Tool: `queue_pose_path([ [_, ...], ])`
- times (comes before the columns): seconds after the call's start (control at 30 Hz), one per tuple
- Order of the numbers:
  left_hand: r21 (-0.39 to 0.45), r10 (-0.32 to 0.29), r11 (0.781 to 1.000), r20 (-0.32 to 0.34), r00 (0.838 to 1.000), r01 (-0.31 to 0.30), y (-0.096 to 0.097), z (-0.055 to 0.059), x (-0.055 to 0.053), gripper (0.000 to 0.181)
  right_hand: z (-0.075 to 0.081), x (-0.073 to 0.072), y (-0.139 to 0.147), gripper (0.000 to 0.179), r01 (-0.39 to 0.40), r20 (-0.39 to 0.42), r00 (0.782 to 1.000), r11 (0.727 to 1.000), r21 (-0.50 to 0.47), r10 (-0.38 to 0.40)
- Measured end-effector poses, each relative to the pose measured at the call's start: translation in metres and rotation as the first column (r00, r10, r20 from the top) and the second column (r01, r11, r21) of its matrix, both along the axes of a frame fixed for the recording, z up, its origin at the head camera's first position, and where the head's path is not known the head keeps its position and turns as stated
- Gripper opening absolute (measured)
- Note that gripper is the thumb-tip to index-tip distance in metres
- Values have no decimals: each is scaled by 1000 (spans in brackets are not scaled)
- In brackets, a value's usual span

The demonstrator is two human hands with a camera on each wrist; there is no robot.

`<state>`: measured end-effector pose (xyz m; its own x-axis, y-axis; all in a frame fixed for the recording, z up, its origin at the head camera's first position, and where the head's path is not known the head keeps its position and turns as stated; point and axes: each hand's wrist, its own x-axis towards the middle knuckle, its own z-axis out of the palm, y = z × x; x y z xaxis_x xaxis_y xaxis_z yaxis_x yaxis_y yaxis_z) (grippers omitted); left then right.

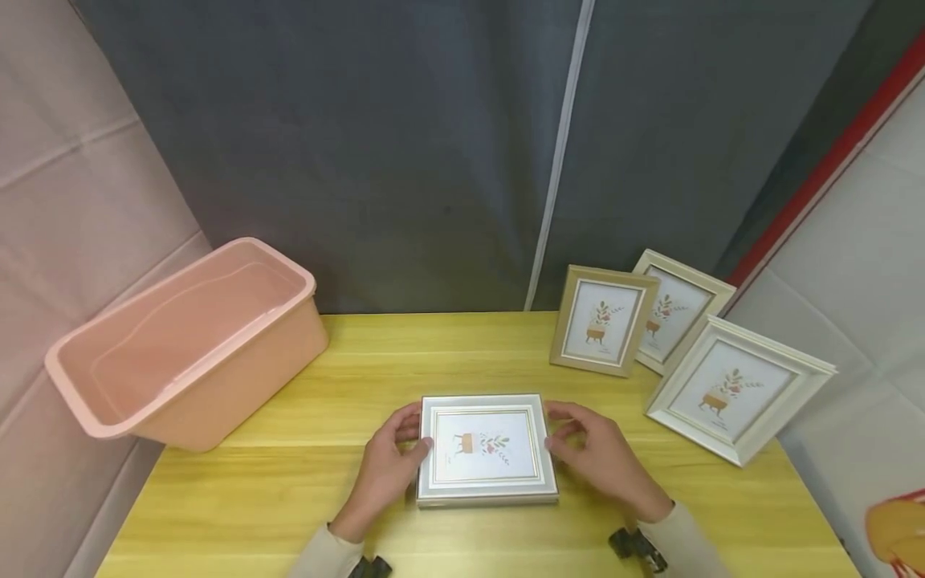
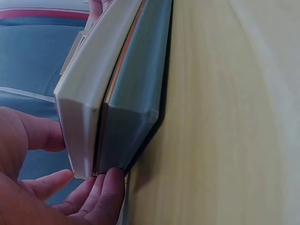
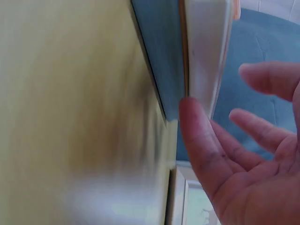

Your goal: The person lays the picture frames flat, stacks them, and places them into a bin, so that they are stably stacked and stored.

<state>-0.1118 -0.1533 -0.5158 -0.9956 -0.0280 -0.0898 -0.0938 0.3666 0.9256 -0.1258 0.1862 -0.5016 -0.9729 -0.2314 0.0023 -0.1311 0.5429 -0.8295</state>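
Two picture frames lie stacked flat at the front middle of the table. The upper picture frame has a white border around a plant print, turned sideways. Beneath it, the lower picture frame shows a blue-grey side in the wrist views. My left hand holds the stack's left end, with the thumb at the upper frame's edge and fingertips against the side. At the right end, my right hand touches the stack's side with a fingertip. Its thumb is spread away from the frames in the right wrist view.
A pink plastic bin stands at the left. Toward the right back stand a tan picture frame, a cream picture frame partly behind it, and a larger white picture frame. A dark curtain hangs behind the wooden table.
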Motion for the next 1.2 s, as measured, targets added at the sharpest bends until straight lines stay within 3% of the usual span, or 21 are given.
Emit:
queue_pose_path([
  [0.27,-4,-7,1000,-4,1000,7,-1,0,1,52,16,-5,19,45,-38,-121,992,998,-45,32],
  [0.57,-19,-5,1000,12,1000,5,-3,-2,2,52,43,-1,44,41,47,-275,960,999,-10,-48],
  [0.83,71,-36,997,52,998,33,-7,-3,-1,55,58,2,63,46,116,-408,905,993,-35,-120],
  [1.03,88,-40,996,68,997,34,-8,-1,-2,56,72,2,82,52,148,-513,843,987,-69,-162],
  [1.2,109,-47,993,85,995,37,-9,0,-3,56,84,5,100,49,211,-536,809,970,-118,-241],
])
